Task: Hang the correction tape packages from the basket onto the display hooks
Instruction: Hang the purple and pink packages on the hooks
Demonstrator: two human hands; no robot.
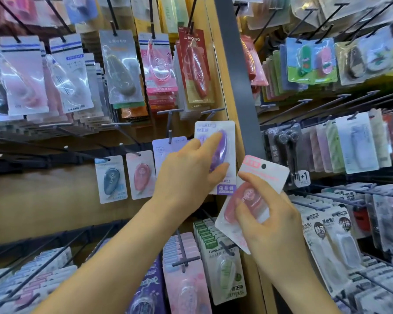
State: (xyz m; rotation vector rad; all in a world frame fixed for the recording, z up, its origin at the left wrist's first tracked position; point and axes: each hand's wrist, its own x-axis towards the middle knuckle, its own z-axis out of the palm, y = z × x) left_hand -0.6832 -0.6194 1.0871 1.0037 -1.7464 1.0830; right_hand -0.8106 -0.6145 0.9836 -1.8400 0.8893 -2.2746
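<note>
Left grip (191,168) holds purple package (222,132) — right grip (270,214) holds pink package (268,175).

**Two tape packages at the hooks**

The purple package (216,155), a white card with a purple dispenser under a clear blister, stands upright against the wooden panel. Its top edge is just below a bare hook (211,112), and the left hand (186,175) holds it. The pink package (256,193), white with a pink top band and a round hang hole, tilts rightward in the right hand (272,218), just beside the purple one.
</note>
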